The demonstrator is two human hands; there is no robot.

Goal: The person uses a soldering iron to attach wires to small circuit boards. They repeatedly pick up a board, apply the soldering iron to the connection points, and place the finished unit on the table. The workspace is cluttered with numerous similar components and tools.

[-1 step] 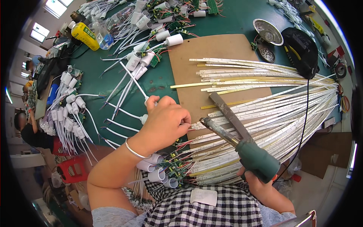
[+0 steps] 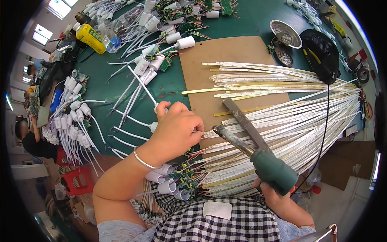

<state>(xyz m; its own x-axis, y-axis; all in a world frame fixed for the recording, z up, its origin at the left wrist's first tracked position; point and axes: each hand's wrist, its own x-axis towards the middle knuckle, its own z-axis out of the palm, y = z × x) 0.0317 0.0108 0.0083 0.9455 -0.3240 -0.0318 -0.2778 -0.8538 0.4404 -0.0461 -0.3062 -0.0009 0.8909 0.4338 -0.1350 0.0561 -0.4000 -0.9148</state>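
My left hand [image 2: 173, 129], a bangle at its wrist, is closed in a pinch at the left end of a white LED strip [image 2: 229, 131]. Thin reddish wires show by its fingertips; the palm hides most of them. White cylindrical caps with cables [image 2: 154, 126] lie under and beside this hand. My right hand [image 2: 276, 199] is wrapped round the green handle of a soldering iron [image 2: 276, 172]. The iron's dark tip points up and left, above the strips and a short way right of my left fingers. Behind it, a flat dark metal bar [image 2: 246, 123] lies across the strips.
Many LED strips fan out rightward over a brown board [image 2: 225, 50] on the green table [image 2: 246, 28]. Capped circuit boards [image 2: 185, 181] gather near my apron. A metal bowl [image 2: 286, 34], black cap [image 2: 320, 56] and hanging black cord [image 2: 325, 129] are right; a yellow bottle [image 2: 89, 37] stands far left.
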